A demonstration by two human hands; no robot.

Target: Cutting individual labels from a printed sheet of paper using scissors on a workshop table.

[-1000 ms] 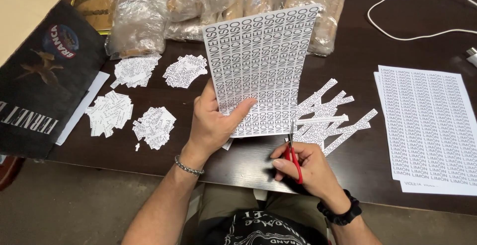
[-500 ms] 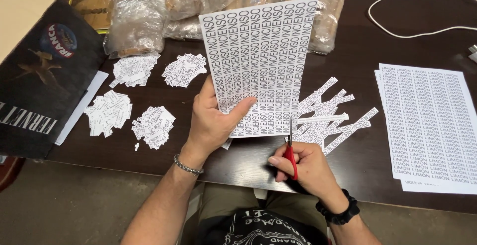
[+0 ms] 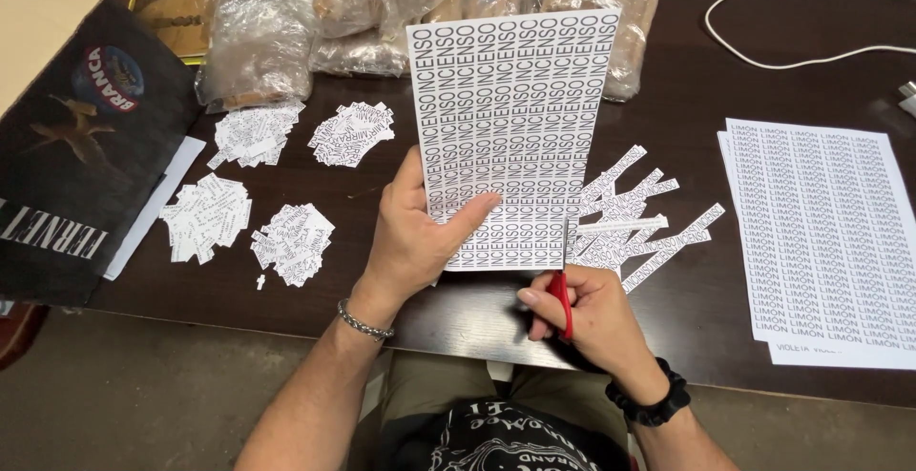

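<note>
Since the earlier frame the sheet (image 3: 515, 137) has tipped slightly, and the scissors (image 3: 561, 290) have nosed up to its bottom edge. The left hand (image 3: 415, 232) pinches the sheet upright off the table (image 3: 458, 309), thumb across the print, so the blades can run along a column. The right hand (image 3: 582, 323) is closed through the red handles. Cut strips (image 3: 639, 213) lie beside it (small label piles (image 3: 286, 237) farther left), bagged goods (image 3: 258, 37) behind, printed pages (image 3: 825, 232) at right, bare floor below.
</note>
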